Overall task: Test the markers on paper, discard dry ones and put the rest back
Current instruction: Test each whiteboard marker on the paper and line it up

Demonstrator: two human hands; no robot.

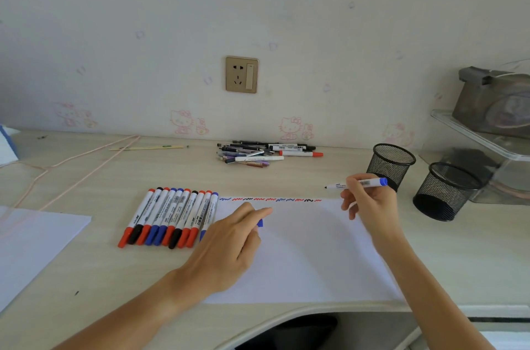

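Ten capped whiteboard markers — red, black and blue caps — are lying side by side in a row on the pale wooden desk, just left of the white sheet of paper. Along the sheet's far edge, a line of short red, blue and black test squiggles is showing. The right hand is holding an uncapped blue-ended white marker above the paper's far right corner, fingers curled around the barrel, dark tip pointing left. The left hand is resting on the paper's left edge, pinching a blue marker cap between thumb and forefinger. Two black mesh pen cups are standing to the right, and a loose pile of assorted pens and markers is lying near the wall.
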